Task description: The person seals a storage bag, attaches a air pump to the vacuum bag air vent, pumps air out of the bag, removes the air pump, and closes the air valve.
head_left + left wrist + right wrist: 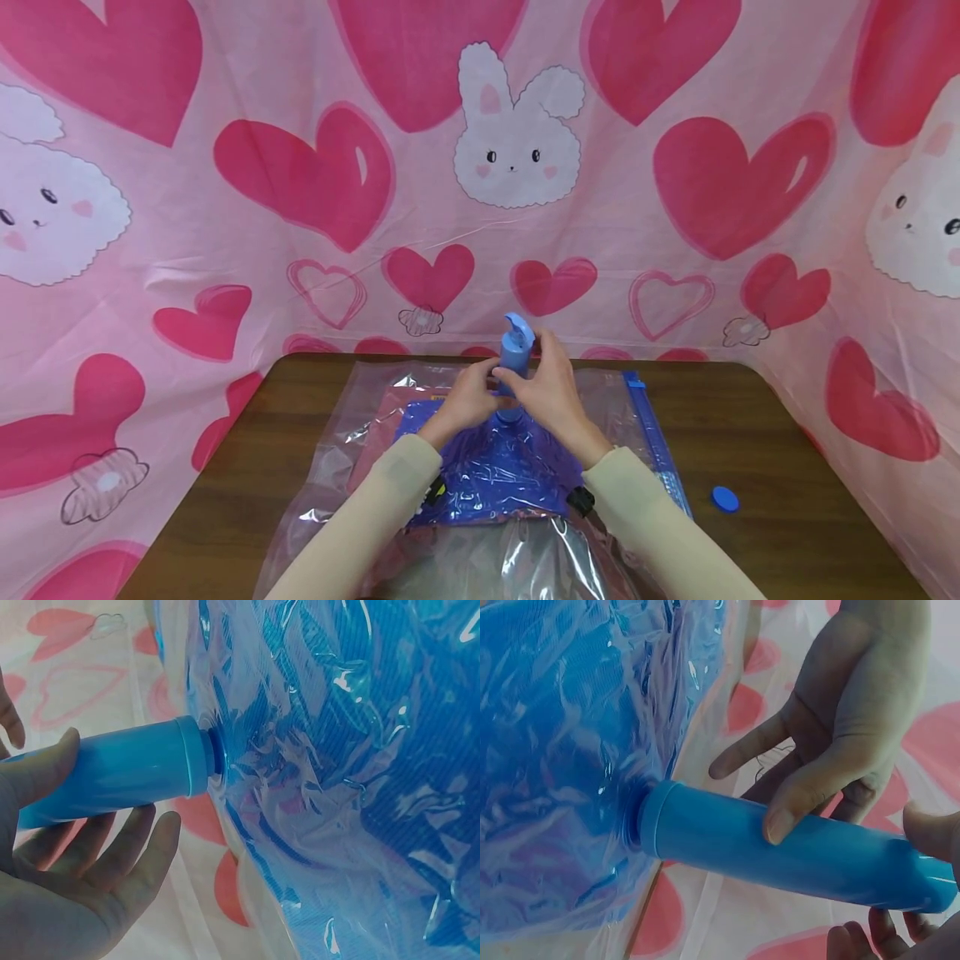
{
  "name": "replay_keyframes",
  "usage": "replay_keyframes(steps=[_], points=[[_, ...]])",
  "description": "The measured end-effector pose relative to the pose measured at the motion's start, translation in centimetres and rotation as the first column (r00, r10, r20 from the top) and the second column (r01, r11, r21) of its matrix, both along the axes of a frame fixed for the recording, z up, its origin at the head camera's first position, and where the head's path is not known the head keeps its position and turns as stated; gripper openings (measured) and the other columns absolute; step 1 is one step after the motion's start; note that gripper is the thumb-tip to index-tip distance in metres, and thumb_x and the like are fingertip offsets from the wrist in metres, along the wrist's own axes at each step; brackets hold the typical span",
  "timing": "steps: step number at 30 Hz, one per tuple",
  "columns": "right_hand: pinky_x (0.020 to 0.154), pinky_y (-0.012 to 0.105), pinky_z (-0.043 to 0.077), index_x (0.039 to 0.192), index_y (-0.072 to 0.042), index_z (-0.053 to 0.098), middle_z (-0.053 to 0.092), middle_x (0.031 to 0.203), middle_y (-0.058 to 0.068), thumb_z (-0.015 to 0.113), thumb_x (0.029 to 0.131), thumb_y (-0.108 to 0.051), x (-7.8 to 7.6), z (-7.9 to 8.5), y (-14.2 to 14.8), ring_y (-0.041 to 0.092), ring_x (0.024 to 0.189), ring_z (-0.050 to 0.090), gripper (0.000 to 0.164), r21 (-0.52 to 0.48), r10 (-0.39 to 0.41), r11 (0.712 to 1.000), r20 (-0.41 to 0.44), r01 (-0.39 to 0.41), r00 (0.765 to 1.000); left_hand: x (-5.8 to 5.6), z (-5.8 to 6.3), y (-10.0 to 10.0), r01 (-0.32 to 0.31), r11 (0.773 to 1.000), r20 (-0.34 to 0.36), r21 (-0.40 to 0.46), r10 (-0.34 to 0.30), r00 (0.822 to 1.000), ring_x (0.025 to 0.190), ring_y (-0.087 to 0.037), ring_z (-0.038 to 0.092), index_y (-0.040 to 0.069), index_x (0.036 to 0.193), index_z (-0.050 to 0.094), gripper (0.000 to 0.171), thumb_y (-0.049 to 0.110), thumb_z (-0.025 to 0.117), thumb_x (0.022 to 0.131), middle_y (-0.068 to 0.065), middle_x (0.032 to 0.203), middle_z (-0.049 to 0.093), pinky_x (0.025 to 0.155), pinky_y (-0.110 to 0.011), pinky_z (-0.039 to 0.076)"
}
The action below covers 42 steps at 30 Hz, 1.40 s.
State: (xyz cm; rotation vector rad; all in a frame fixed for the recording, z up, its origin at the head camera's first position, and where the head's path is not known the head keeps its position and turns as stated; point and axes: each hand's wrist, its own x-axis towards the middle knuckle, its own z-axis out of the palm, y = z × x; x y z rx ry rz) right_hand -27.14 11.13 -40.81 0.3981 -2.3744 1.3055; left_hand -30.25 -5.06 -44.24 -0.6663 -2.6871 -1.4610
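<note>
A blue hand pump [514,358] stands upright on the valve of a clear plastic vacuum storage bag [337,433]. Its curved top piece [519,323] sticks up above the hands. My left hand [472,396] holds the barrel lower down, thumb on one side and fingers on the other. Higher up, my right hand [551,383] grips the same barrel from the right. The pump's collar [191,757] sits against the bag in the left wrist view. Inside the bag lies a folded blue ribbed cloth [547,735] under wrinkled plastic.
A round blue cap [724,499] lies on the dark wooden table [772,442] to the right. Along the bag's right side runs a blue zip strip [652,433]. A pink cloth with hearts and rabbits [517,233] hangs behind the table and at both sides.
</note>
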Motion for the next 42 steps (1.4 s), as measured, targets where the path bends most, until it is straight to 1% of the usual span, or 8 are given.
replay_keyframes(steps=[5, 9, 14, 19, 24, 29, 38, 42], points=[[0.097, 0.055, 0.048, 0.13, 0.0, 0.056, 0.062, 0.121, 0.017, 0.088, 0.087, -0.016, -0.06, -0.05, 0.0, 0.037, 0.115, 0.059, 0.056, -0.02, -0.016, 1.0, 0.005, 0.016, 1.0, 0.04, -0.13, 0.12, 0.006, 1.0, 0.007, 0.004, -0.006, 1.0, 0.118, -0.04, 0.068, 0.005, 0.138, 0.065, 0.056, 0.008, 0.087, 0.087, -0.015, 0.132, 0.069, 0.093, -0.05, 0.057], [0.098, 0.056, 0.05, 0.144, 0.002, 0.049, 0.064, 0.13, 0.021, 0.086, 0.087, -0.009, -0.14, 0.24, 0.14, 0.039, 0.123, 0.059, 0.069, -0.036, -0.004, 0.999, 0.027, 0.005, 1.0, 0.09, -0.18, 0.08, 0.005, 1.0, 0.028, 0.014, -0.005, 1.0, 0.12, -0.038, 0.067, 0.004, 0.141, 0.063, 0.059, 0.007, 0.087, 0.087, -0.016, 0.133, 0.068, 0.095, -0.049, 0.057], [0.096, 0.054, 0.054, 0.156, 0.002, 0.031, 0.058, 0.143, 0.025, 0.079, 0.091, 0.001, -0.21, 0.52, 0.37, 0.04, 0.126, 0.062, 0.081, -0.098, 0.061, 0.994, 0.081, -0.053, 0.995, 0.01, -0.08, 0.02, 0.011, 1.0, 0.025, 0.016, -0.011, 1.0, 0.12, -0.039, 0.067, 0.002, 0.142, 0.062, 0.061, 0.002, 0.086, 0.086, -0.018, 0.132, 0.068, 0.096, -0.048, 0.056], [0.1, 0.055, 0.052, 0.156, -0.001, 0.031, 0.05, 0.154, 0.023, 0.081, 0.091, -0.006, -0.11, 0.69, 0.48, 0.04, 0.132, 0.058, 0.082, -0.096, 0.076, 0.993, 0.105, -0.066, 0.992, -0.18, 0.12, 0.0, 0.012, 1.0, 0.005, 0.004, -0.012, 1.0, 0.119, -0.04, 0.068, 0.001, 0.141, 0.062, 0.059, 0.001, 0.085, 0.087, -0.018, 0.132, 0.068, 0.095, -0.049, 0.056], [0.099, 0.055, 0.052, 0.151, -0.001, 0.039, 0.058, 0.14, 0.022, 0.089, 0.086, -0.02, -0.19, 0.28, 0.12, 0.038, 0.128, 0.058, 0.085, -0.053, 0.028, 0.998, 0.066, -0.024, 0.997, -0.21, 0.12, -0.03, -0.007, 1.0, -0.009, -0.006, 0.007, 1.0, 0.118, -0.04, 0.068, 0.004, 0.137, 0.065, 0.055, 0.004, 0.086, 0.086, -0.014, 0.13, 0.07, 0.094, -0.05, 0.057], [0.09, 0.053, 0.054, 0.144, 0.0, 0.044, 0.062, 0.124, 0.023, 0.09, 0.085, -0.018, -0.42, -0.14, -0.17, 0.037, 0.111, 0.063, 0.077, -0.052, -0.017, 0.998, 0.017, 0.018, 1.0, 0.0, 0.07, 0.05, -0.015, 1.0, -0.008, -0.009, 0.015, 1.0, 0.116, -0.038, 0.069, 0.006, 0.135, 0.067, 0.053, 0.007, 0.088, 0.086, -0.013, 0.129, 0.07, 0.092, -0.048, 0.058], [0.089, 0.053, 0.056, 0.147, -0.001, 0.043, 0.065, 0.135, 0.026, 0.082, 0.087, 0.001, -0.48, 0.24, 0.26, 0.038, 0.112, 0.069, 0.072, -0.113, 0.056, 0.992, 0.023, -0.054, 0.998, -0.05, -0.04, 0.08, -0.004, 1.0, 0.014, -0.004, 0.004, 1.0, 0.118, -0.038, 0.068, 0.003, 0.141, 0.062, 0.06, 0.002, 0.086, 0.086, -0.017, 0.129, 0.068, 0.094, -0.049, 0.057], [0.092, 0.054, 0.056, 0.148, 0.001, 0.041, 0.063, 0.138, 0.028, 0.081, 0.087, 0.003, -0.37, 0.45, 0.43, 0.04, 0.115, 0.068, 0.072, -0.12, 0.088, 0.989, 0.042, -0.082, 0.995, -0.17, -0.05, 0.08, 0.005, 1.0, 0.013, -0.001, -0.005, 1.0, 0.119, -0.039, 0.067, 0.002, 0.141, 0.062, 0.06, 0.0, 0.085, 0.086, -0.018, 0.128, 0.068, 0.096, -0.049, 0.056]])
